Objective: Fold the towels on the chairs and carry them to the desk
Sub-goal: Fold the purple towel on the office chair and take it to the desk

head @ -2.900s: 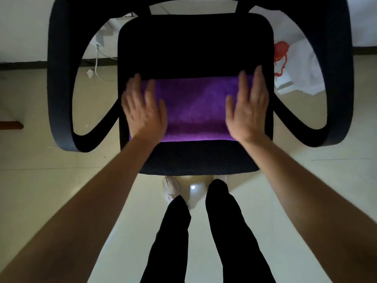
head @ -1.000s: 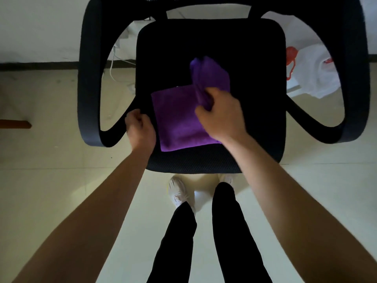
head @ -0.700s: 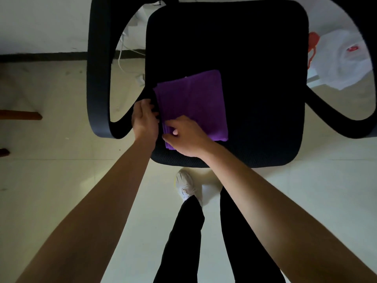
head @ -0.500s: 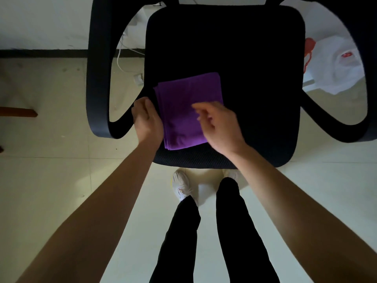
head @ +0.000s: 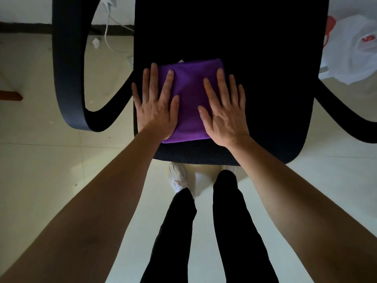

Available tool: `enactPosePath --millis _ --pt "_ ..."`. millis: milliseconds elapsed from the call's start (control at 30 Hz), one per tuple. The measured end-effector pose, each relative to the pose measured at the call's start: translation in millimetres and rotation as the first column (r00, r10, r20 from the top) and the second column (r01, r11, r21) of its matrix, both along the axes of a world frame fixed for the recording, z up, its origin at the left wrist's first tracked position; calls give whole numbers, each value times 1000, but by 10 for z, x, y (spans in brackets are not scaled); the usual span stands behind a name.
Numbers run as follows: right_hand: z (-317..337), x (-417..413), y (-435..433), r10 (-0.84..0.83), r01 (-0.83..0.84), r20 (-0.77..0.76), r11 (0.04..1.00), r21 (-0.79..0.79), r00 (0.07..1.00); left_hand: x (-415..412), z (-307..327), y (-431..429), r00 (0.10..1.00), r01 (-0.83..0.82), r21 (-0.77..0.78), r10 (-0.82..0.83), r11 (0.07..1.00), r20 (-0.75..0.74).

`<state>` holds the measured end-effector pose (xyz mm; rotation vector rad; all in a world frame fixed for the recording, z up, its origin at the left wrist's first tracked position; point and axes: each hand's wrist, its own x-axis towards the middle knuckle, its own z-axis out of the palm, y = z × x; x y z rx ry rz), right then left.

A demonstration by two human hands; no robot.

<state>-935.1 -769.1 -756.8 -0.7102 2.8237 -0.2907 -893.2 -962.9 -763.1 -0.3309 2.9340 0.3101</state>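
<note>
A purple towel (head: pixel 188 94), folded into a small rectangle, lies on the front left part of a black office chair's seat (head: pixel 265 82). My left hand (head: pixel 156 105) presses flat on the towel's left edge with its fingers straight and spread. Flat on the towel's right edge lies my right hand (head: pixel 223 111), its fingers also straight. The towel's middle shows between the two hands; its side edges are hidden under my palms.
The chair's curved black armrests (head: pixel 69 78) stand out on both sides of the seat. A white plastic bag with red print (head: pixel 350 48) lies on the tiled floor at the right. A white cable (head: pixel 108 27) runs along the wall at the back left. My legs and white shoes are below the seat.
The long towel was folded in half from right to left by my right hand. Both hands have since let go of its edges and now press flat on the folded towel.
</note>
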Motion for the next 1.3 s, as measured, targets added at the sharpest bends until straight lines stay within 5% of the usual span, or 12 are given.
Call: enactPosePath --millis 100,167,233,333,500,667,833,1067,1300 --pt "46 20 31 -75 79 58 994 -80 996 23 56 48 998 -52 49 54 997 -42" --pt "106 3 31 -158 178 128 970 -165 979 52 171 169 960 -244 150 260 958 -104" --pt "184 25 -10 -253 304 207 913 -272 945 123 263 315 840 -486 326 537 810 -81" --pt "291 80 -106 -426 534 334 753 -385 841 153 354 426 652 -678 495 755 544 63" --pt "315 103 -181 -533 857 675 382 -346 510 54 428 287 665 -681 520 733 516 145" --pt "495 -109 -132 -388 955 885 240 -172 257 -115 446 79 432 -828 561 645 5 631" --pt "773 -131 23 -174 976 984 217 8 31 -125 741 30 460 -767 624 550 -151 698" --pt "1643 -118 180 -122 986 990 159 -46 65 -112 1725 173 574 -698 678 389 -228 721" --pt "3171 -49 438 -150 980 969 26 -196 197 -239 3256 293 780 -571 808 212 -144 589"
